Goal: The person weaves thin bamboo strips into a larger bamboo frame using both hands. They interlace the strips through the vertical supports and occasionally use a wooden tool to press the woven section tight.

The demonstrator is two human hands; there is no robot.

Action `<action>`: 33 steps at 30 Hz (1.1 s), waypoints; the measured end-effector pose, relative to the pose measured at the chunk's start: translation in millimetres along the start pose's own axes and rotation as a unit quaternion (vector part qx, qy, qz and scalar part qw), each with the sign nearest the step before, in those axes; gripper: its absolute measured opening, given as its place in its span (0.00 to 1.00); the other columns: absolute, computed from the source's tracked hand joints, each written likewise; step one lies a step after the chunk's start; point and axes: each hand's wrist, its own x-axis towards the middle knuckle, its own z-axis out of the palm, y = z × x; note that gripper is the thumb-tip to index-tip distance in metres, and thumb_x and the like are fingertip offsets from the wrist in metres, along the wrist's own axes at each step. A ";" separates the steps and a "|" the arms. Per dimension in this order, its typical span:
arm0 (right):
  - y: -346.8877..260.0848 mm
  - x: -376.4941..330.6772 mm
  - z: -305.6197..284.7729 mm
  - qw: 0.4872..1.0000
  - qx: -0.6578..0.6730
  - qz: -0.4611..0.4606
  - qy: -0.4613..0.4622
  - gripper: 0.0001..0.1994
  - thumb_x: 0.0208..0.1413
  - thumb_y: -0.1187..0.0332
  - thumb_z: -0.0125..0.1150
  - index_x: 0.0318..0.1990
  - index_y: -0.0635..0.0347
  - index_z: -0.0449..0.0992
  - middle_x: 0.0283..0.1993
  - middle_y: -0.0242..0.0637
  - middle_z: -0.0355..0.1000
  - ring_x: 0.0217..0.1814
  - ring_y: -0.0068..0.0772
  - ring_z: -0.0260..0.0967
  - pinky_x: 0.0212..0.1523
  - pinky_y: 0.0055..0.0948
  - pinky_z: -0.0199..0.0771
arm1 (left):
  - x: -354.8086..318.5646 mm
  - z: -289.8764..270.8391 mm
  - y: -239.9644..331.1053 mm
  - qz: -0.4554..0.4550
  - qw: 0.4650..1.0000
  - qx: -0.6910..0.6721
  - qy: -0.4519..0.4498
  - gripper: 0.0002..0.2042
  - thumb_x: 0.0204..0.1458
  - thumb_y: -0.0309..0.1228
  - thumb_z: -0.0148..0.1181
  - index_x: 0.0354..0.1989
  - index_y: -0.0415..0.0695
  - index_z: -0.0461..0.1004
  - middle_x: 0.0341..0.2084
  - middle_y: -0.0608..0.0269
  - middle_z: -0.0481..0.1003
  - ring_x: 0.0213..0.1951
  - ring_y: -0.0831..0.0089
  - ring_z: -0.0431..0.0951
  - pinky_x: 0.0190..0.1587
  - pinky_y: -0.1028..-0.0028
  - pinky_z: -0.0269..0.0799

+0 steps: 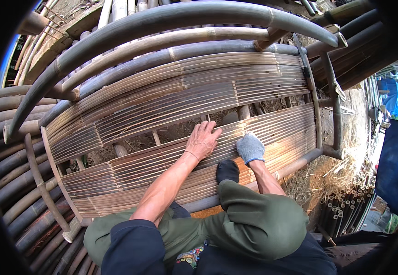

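Observation:
A bamboo bench seat [116,176] of long thin slats lies before me, with a lengthwise gap [176,133] between its near and far slat panels. My bare left hand [203,140] rests on the far edge of the near panel, its fingers apart and reaching to the gap. To its right, my right hand [250,147] wears a grey knitted glove and is closed against the near slats. What it holds, if anything, is hidden. Through the gap, crosspieces [243,112] and the ground show. My dark-covered foot [228,172] is on the near slats beside the glove.
A thick curved bamboo rail [162,18] arches over the bench's far side. Bamboo poles [20,165] are stacked at the left. A long thin dark tool [302,57] leans at the right end. Cut bamboo tubes [341,208] and straw [345,172] lie at the right.

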 end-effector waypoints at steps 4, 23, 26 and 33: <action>87.8 -32.9 -4.8 0.988 -0.051 0.073 -0.128 0.17 0.51 0.59 0.54 0.39 0.62 0.81 0.40 0.56 0.78 0.45 0.59 0.77 0.45 0.48 0.77 | 11.9 22.3 9.9 0.040 0.998 0.042 0.009 0.09 0.50 0.31 0.61 0.40 0.48 0.77 0.53 0.56 0.68 0.55 0.55 0.66 0.57 0.58 0.65; -52.3 42.1 -8.5 0.909 0.069 -0.398 0.103 0.12 0.63 0.62 0.54 0.41 0.60 0.77 0.42 0.48 0.76 0.47 0.51 0.73 0.50 0.44 0.71 | -18.9 9.2 11.9 -0.193 0.962 -0.006 0.191 0.09 0.53 0.36 0.62 0.35 0.45 0.72 0.40 0.58 0.69 0.47 0.59 0.69 0.52 0.57 0.63; -68.3 73.4 13.6 0.902 -0.013 -0.425 0.075 0.27 0.66 0.49 0.44 0.21 0.57 0.78 0.26 0.48 0.75 0.31 0.54 0.74 0.34 0.48 0.73 | -46.2 1.6 -10.8 -0.277 0.946 0.079 0.149 0.13 0.55 0.44 0.59 0.34 0.46 0.73 0.37 0.58 0.68 0.44 0.60 0.68 0.49 0.59 0.62; -64.8 74.0 27.2 0.930 0.004 -0.360 0.075 0.25 0.67 0.49 0.46 0.27 0.58 0.78 0.29 0.50 0.75 0.34 0.55 0.74 0.36 0.49 0.73 | -48.3 18.0 -15.3 -0.284 0.949 0.091 0.103 0.20 0.55 0.53 0.56 0.32 0.46 0.75 0.34 0.59 0.66 0.41 0.62 0.66 0.44 0.60 0.58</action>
